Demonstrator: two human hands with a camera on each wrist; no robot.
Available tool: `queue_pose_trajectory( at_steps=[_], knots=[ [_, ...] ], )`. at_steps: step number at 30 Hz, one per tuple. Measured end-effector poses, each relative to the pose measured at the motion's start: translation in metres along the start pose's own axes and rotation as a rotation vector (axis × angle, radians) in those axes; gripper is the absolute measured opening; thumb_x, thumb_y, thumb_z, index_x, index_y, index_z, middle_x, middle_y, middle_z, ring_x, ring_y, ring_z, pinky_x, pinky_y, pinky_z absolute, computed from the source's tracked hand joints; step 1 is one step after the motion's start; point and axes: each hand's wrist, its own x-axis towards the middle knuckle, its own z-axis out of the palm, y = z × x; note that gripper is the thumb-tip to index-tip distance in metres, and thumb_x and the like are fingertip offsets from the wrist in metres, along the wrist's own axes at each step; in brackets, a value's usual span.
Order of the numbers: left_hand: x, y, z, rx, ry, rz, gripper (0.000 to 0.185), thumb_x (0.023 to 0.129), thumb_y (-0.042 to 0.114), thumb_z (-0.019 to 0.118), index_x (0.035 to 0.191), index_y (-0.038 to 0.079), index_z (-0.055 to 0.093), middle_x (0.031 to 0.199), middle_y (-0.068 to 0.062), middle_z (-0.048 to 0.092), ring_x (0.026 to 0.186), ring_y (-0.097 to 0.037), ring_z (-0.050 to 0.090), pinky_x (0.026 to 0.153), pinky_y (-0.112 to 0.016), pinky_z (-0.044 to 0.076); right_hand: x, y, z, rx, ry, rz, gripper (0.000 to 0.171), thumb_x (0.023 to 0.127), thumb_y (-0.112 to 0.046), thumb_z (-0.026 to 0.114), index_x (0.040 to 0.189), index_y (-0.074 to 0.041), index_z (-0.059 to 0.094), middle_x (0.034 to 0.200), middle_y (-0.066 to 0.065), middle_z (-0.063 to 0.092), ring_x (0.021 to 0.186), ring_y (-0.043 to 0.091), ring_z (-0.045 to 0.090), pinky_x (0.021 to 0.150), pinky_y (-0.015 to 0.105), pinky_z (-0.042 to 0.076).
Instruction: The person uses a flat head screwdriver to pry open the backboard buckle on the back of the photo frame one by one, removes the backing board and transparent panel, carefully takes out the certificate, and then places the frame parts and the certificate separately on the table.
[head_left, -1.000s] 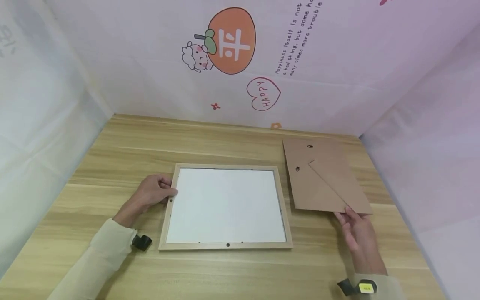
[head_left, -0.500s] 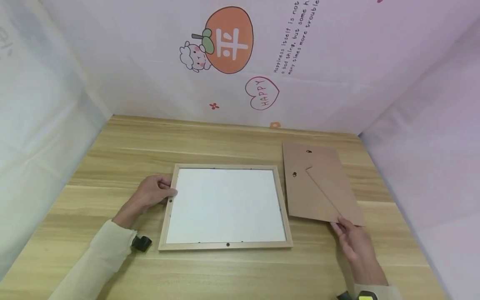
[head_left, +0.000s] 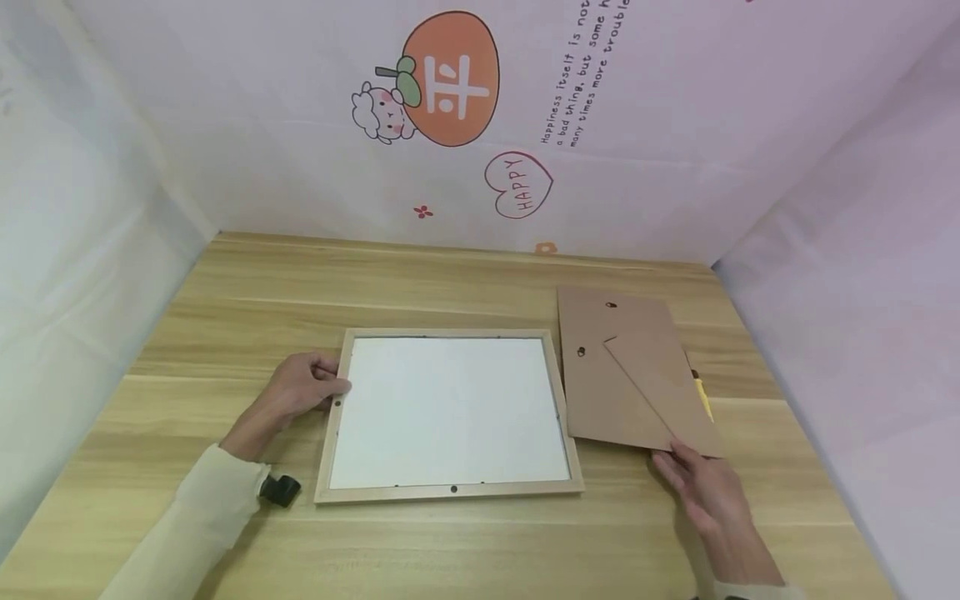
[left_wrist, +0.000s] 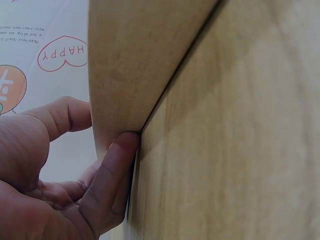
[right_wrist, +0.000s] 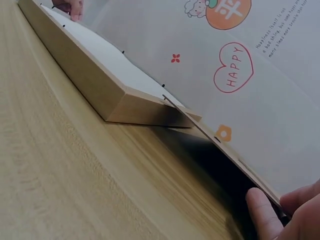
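Note:
A light wooden picture frame lies flat mid-table with a white sheet in its opening. My left hand grips its left edge: in the left wrist view the thumb presses the frame's side and the fingers curl over the top. A brown backing board with a fold-out stand lies right of the frame. My right hand pinches its near corner. In the right wrist view the backing board is tilted up off the table, its far edge resting by the picture frame.
The wooden table is walled in by pale printed sheets on three sides. A thin yellow thing shows at the board's right edge. Bare wood lies behind the frame and along the front edge.
The backing board has slid left toward the frame with my right hand, uncovering a yellow thing at its right edge. My left hand stays on the frame.

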Motion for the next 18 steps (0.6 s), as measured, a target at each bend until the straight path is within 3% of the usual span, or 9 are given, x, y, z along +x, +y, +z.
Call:
queue_pose_trajectory(
  at_steps=[6, 11, 18],
  knots=[
    [-0.0008, -0.0011, -0.0008, 0.005, -0.002, 0.001, 0.040, 0.090, 0.011, 0.068, 0.120, -0.010, 0.054, 0.107, -0.019, 0.063, 0.085, -0.018, 0.065, 0.073, -0.028, 0.060, -0.0036, -0.0006, 0.0005, -0.104, -0.007, 0.050, 0.026, 0.101, -0.009, 0.054, 0.121, -0.009, 0.037, 0.095, 0.001, 0.067, 0.094, 0.010, 0.070, 0.098, 0.022, 0.051],
    [-0.0016, -0.0014, -0.0036, 0.021, -0.002, 0.009, 0.040, 0.090, 0.010, 0.067, 0.122, -0.011, 0.053, 0.108, -0.021, 0.063, 0.086, -0.019, 0.065, 0.073, -0.028, 0.060, -0.0045, -0.0010, 0.0022, -0.145, 0.008, 0.070, 0.014, 0.099, -0.011, 0.057, 0.110, -0.007, 0.049, 0.094, 0.002, 0.069, 0.094, 0.010, 0.071, 0.097, 0.022, 0.052],
    [-0.0019, -0.0018, -0.0061, 0.053, 0.014, -0.002, 0.040, 0.090, 0.010, 0.067, 0.122, -0.010, 0.054, 0.108, -0.022, 0.064, 0.086, -0.020, 0.065, 0.071, -0.028, 0.059, -0.0062, -0.0012, -0.0050, -0.223, 0.020, 0.073, 0.015, 0.099, -0.011, 0.058, 0.108, -0.001, 0.051, 0.090, 0.000, 0.070, 0.090, 0.009, 0.072, 0.094, 0.021, 0.053]
  ],
)
